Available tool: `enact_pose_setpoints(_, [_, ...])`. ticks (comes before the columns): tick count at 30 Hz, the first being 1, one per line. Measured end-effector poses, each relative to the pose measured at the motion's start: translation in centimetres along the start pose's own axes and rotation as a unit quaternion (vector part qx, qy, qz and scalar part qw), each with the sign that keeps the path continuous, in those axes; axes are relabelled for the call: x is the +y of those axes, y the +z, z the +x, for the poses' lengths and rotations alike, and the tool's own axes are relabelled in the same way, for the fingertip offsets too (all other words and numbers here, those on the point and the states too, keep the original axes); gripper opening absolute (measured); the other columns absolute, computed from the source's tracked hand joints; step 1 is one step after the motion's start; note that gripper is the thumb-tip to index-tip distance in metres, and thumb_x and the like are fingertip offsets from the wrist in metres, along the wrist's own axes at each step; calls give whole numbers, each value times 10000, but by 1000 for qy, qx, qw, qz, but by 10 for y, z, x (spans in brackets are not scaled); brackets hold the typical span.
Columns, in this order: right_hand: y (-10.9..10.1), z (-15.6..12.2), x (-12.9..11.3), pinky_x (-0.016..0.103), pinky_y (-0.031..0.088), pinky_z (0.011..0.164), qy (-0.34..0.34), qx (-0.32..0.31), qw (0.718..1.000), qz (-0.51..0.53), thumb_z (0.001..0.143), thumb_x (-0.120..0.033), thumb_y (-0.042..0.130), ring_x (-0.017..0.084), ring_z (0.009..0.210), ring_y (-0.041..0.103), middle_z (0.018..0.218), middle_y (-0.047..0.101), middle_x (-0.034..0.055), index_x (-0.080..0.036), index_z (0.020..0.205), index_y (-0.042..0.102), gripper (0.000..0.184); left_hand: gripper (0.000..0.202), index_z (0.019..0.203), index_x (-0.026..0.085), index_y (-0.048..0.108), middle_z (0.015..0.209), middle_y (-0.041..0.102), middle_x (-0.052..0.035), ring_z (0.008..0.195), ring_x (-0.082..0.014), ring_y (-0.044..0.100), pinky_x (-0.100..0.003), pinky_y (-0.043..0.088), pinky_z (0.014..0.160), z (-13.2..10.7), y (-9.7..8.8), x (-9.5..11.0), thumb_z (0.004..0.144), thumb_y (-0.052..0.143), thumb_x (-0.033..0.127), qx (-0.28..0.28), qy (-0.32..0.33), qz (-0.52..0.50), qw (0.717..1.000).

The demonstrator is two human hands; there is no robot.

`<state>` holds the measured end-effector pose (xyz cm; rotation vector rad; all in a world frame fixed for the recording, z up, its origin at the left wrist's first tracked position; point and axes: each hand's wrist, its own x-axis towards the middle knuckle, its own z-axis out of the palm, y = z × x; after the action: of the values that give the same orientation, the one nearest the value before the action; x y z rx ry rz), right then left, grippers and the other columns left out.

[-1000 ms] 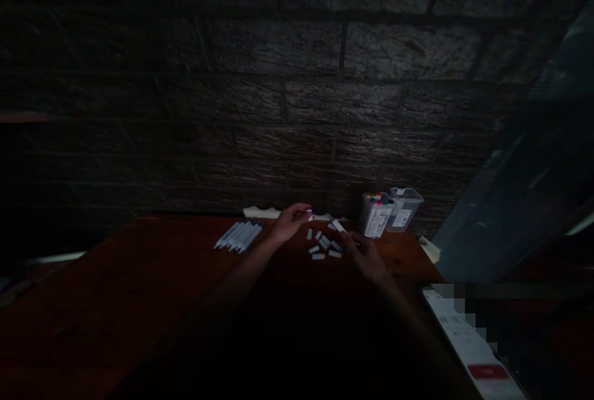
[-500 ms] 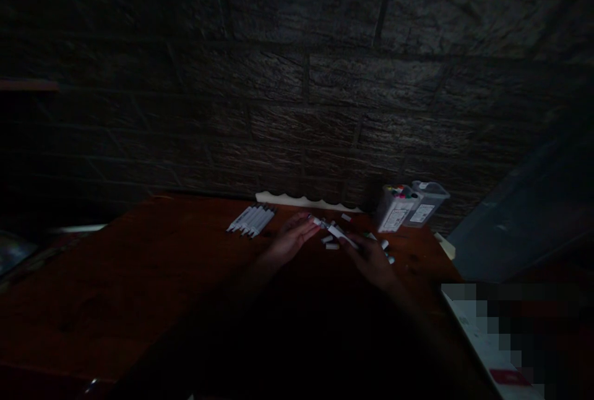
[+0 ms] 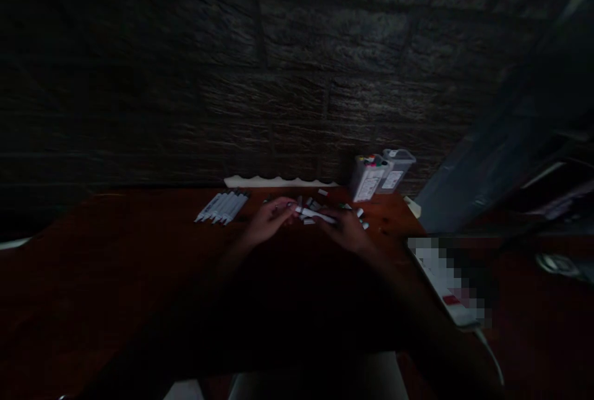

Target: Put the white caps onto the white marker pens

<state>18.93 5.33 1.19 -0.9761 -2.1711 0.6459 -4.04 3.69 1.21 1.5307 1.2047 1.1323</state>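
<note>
A white marker [image 3: 316, 214] lies across the space between my hands, its far end inside the grip of my right hand [image 3: 351, 230]. My left hand [image 3: 269, 220] is closed at the marker's left end, with fingers pinched around a small cap that is mostly hidden. Loose white caps [image 3: 309, 221] are scattered on the table just behind and beneath the marker. To the left, several white markers [image 3: 223, 207] lie side by side in a slanted row. The scene is dim, so fine detail at the fingertips is hard to make out.
A clear plastic case [image 3: 366, 187] with colourful-ended markers stands at the back right, beside a second clear case [image 3: 395, 178]. A wavy-edged white strip [image 3: 278, 182] runs along the brick wall. A pale power strip or box-like object [image 3: 464, 314], partly pixelated, sits by the right edge.
My left hand and the marker's left end have come together; the gap between cap and marker has closed. The view has turned right and tilted down a little.
</note>
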Motion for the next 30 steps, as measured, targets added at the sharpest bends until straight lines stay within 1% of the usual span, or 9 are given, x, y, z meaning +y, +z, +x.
enact_pose_setpoints(2, [0, 0, 1, 282, 484, 725, -17, -5, 1000, 11, 907, -409, 572, 180, 788, 697, 938, 764, 37, -231, 1018, 758, 279, 366, 808, 160, 623, 658, 599, 7, 610, -119, 547, -231, 446, 605, 1, -5, -3, 895, 511, 497, -24, 1, 119, 993])
enact_pose_setpoints(5, [1, 1, 1, 268, 468, 680, -28, -20, 999, 9, 911, -445, 564, 153, 724, 676, 871, 761, 22, -231, 1014, 763, 310, 453, 744, 172, 590, 653, 587, 0, 631, -143, 549, -241, 431, 605, 1, -6, -7, 932, 392, 533, -37, -1, 216, 976])
enact_pose_setpoints(9, [2, -1, -2, 285, 470, 743, -46, -21, 999, -19, 903, -445, 584, 162, 793, 675, 911, 760, 24, -245, 1016, 766, 293, 494, 698, 177, 576, 651, 613, -16, 643, -167, 570, -260, 426, 631, -3, 3, -4, 950, 334, 526, -31, 14, 285, 958])
enact_pose_setpoints(12, [4, -4, -5, 313, 469, 800, -45, -16, 998, -33, 884, -464, 607, 191, 869, 680, 941, 761, 34, -248, 1009, 770, 298, 514, 661, 180, 560, 622, 615, -25, 620, -168, 568, -261, 412, 609, -7, 12, 0, 963, 299, 502, -17, 15, 300, 954])
enact_pose_setpoints(18, [9, -7, -3, 301, 471, 688, 24, -21, 998, 53, 857, -535, 604, 174, 741, 669, 866, 759, 22, -250, 909, 784, 342, 520, 585, 190, 476, 555, 554, -17, 548, -136, 531, -250, 369, 573, -11, 25, 3, 989, 245, 423, -11, 32, 315, 948])
enact_pose_setpoints(21, [14, -6, -2, 307, 454, 633, 93, 0, 992, 89, 869, -595, 536, 178, 662, 645, 749, 740, 36, -214, 854, 789, 458, 511, 595, 186, 490, 561, 556, -15, 558, -131, 536, -247, 372, 593, -14, 27, 5, 998, 254, 393, -5, 52, 331, 942])
enact_pose_setpoints(23, [15, -5, -3, 321, 468, 682, 141, 30, 982, 122, 895, -633, 444, 189, 699, 659, 752, 741, 44, -209, 811, 786, 551, 510, 615, 181, 517, 573, 572, -15, 571, -132, 549, -245, 377, 601, -15, 27, 7, 1006, 258, 381, -6, 72, 337, 939])
enact_pose_setpoints(27, [7, 1, -5, 363, 461, 886, 208, 97, 950, 213, 869, -721, 357, 225, 907, 672, 899, 755, 47, -229, 782, 770, 648, 507, 688, 173, 591, 640, 642, -28, 627, -141, 598, -245, 395, 614, -16, 25, 5, 1018, 270, 386, 0, 101, 346, 933])
enact_pose_setpoints(30, [-1, 6, -4, 384, 456, 915, 229, 114, 921, 294, 818, -797, 310, 250, 953, 663, 926, 749, 57, -235, 786, 755, 718, 525, 712, 170, 627, 647, 657, -35, 640, -146, 612, -248, 412, 642, -16, 27, -1, 1022, 270, 396, 10, 113, 366, 924])
